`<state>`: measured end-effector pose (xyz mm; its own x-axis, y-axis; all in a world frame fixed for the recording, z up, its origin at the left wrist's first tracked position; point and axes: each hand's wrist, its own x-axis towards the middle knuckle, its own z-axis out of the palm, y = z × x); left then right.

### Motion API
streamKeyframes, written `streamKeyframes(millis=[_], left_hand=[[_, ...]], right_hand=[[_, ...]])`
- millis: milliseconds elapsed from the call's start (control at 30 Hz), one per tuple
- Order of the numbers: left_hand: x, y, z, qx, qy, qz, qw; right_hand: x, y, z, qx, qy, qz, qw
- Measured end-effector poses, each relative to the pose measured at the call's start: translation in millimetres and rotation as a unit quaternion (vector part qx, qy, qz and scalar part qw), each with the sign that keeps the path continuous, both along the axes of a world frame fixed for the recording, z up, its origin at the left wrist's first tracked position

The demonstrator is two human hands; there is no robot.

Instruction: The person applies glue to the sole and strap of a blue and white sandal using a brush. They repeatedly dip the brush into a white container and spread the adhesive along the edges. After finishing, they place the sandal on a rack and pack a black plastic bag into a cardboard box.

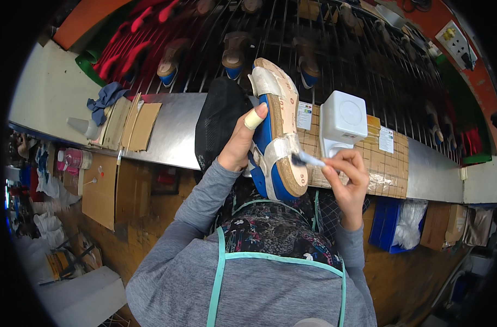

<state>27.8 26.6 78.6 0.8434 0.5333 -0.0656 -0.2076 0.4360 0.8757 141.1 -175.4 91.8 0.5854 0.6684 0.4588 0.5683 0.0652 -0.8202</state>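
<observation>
At left, a blue cloth [104, 102] lies beside cardboard [146, 128]. My left hand [238, 143], thumb taped, grips a sandal [281, 126] above the worktop [175, 128]'s near edge. Right of that, a brush [310, 159] has its dark tip at the sandal's near half, pinched in my right hand [347, 180]; a white container [344, 117] stands beyond.

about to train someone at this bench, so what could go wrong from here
The brush has its dark bristles right by the pale strap, so a small slip might mark it.
The left fingers grip the sandal from one side, with its heel end toward the patterned apron; a loose hold could let it tip or drop.
The white container stands close beyond the right fingers, so a careless reach might knock it.
</observation>
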Motion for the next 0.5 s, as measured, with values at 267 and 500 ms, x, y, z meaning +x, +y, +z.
streamKeyframes(millis=[267, 500], left_hand=[[-3.6, 9.3, -5.3, 0.031, 0.019, 0.018, 0.999], [-4.5, 9.4, -3.6, 0.053, 0.011, 0.024, 0.998]], right_hand=[[-4.9, -15.5, 4.6, -0.051, -0.024, -0.016, 0.998], [-3.4, 3.8, 7.3, -0.046, -0.146, -0.064, 0.986]])
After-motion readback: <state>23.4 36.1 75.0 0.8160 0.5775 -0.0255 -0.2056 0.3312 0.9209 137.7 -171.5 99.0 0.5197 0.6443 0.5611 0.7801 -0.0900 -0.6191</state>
